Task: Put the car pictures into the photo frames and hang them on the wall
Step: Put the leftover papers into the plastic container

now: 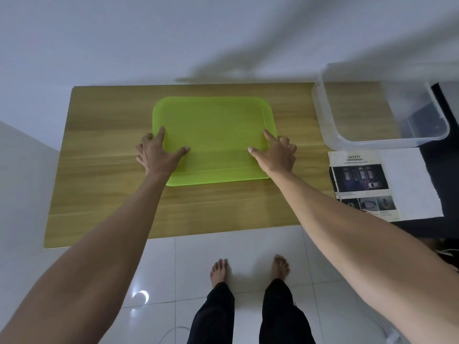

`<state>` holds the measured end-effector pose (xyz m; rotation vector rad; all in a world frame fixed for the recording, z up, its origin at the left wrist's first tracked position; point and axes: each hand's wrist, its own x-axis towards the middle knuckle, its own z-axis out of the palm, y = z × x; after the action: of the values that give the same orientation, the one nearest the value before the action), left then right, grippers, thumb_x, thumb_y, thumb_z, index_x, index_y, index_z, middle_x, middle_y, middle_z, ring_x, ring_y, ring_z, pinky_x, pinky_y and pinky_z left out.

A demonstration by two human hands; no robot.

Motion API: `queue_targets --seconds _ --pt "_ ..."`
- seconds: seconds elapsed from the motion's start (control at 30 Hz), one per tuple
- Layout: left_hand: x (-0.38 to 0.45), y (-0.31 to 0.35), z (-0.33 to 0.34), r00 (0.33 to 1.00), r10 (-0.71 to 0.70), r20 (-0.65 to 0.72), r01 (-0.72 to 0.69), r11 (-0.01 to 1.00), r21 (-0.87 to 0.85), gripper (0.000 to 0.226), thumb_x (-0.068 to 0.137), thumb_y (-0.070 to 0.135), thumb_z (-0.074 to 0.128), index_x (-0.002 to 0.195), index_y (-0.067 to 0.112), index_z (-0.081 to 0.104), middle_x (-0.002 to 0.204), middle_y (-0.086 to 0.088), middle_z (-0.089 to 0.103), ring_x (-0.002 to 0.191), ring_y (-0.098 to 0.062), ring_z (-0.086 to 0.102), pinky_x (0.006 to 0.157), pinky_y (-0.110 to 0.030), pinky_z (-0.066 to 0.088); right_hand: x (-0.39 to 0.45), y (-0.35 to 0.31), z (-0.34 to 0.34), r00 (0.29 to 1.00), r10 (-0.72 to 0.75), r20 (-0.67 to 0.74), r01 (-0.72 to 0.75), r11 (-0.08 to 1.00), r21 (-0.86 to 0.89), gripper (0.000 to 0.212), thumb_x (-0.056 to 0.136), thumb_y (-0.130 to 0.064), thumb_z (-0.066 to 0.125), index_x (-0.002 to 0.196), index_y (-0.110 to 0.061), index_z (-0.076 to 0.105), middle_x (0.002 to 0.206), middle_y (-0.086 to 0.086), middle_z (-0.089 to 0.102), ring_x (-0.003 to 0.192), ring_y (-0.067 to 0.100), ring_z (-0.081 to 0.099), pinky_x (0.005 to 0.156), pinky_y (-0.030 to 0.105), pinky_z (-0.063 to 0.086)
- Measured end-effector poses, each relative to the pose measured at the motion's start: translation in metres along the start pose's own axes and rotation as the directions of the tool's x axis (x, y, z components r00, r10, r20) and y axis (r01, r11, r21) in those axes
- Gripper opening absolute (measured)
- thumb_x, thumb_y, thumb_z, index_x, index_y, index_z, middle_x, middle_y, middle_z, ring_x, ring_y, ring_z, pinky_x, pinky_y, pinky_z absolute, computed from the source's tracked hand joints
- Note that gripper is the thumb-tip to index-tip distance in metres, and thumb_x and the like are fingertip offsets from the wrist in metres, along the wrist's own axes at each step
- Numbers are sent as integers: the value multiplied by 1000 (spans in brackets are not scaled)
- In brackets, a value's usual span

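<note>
Both hands, left (159, 152) and right (275, 152), grip the green tray (213, 135), outer fingers hidden behind its rims

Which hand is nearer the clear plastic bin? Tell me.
Right. The right hand grips the green tray's right edge, toward the clear plastic bin; the left hand grips the far edge.

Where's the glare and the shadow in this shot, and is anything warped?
Head view: a bright glare spot sits on the floor tiles; broad soft shadows fall across the wall above the table; the wide lens bows the table's edges and stretches both forearms; the tray looks sharp.
</note>
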<state>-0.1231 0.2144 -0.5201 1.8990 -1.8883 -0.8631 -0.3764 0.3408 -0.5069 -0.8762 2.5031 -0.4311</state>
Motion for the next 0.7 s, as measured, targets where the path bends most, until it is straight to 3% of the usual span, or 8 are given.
queue_targets --seconds 0.23,0.43,0.57,0.7 --pt "-8 22 -8 999 -53 -6 53 992 116 84 80 56 74 150 24 40 154 -15 28 140 -38 24 111 -55 24 -2 -16 -21 999 -37 29 38 998 -47 73 89 -59 64 153 -36 38 155 8 34 140 34 28 108 47 38" --pt "-28 84 -5 998 49 43 -54 993 105 70 86 51 69 145 21 47 152 -17 33 142 -37 24 112 -54 22 -7 -16 -79 969 -130 -210 175 962 212 46 92 -41 66 135 -26 61 136 8 57 131 28 46 101 38 45" --pt "-52 138 14 987 135 92 -140 988 61 62 87 48 69 140 19 53 145 -15 41 138 -35 31 111 -54 24 -11 9 -127 922 -126 -365 236 932 275 33 91 -32 66 122 -21 70 119 8 66 115 24 60 93 33 49" --pt "-91 189 44 972 181 153 -186 982 19 56 88 46 69 136 19 57 143 -14 46 137 -35 34 110 -53 27 -12 57 -170 886 -103 -452 242 934 262 27 91 -28 64 116 -20 70 111 6 68 106 23 63 88 34 52"
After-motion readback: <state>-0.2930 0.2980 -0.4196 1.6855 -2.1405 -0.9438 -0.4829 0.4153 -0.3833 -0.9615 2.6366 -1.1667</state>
